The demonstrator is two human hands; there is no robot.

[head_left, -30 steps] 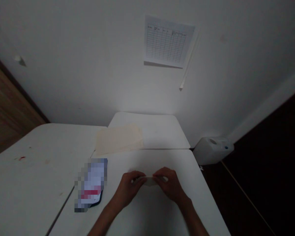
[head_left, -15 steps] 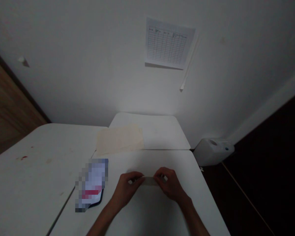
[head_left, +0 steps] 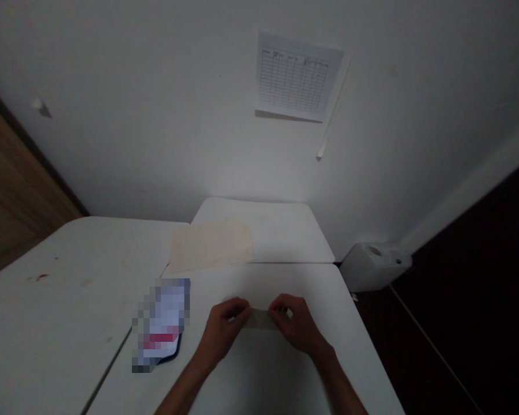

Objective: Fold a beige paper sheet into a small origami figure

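A small, thin greyish-beige strip (head_left: 260, 320) spans the gap between my hands, low over the white table (head_left: 281, 288); whether it is paper, tape or cloth I cannot tell. Its left end is pinched between the thumb and fingers of my left hand (head_left: 225, 327). Thumb and fingers of my right hand (head_left: 300, 325) pinch the opposite end. Both hands are closed, and the fingertips cover the ends of the strip.
A phone (head_left: 166, 320), blurred by pixels, lies left of my hands. Behind it a pale beige sheet (head_left: 211, 246) crosses a table seam. On the wall hangs a printed chart (head_left: 294, 78). A white plastic jug (head_left: 369, 268) stands on the floor at right.
My left fingertips have risen slightly and shifted a little left. More of the strip shows between my hands, its left part slanting lower. The phone and sheet stay put.
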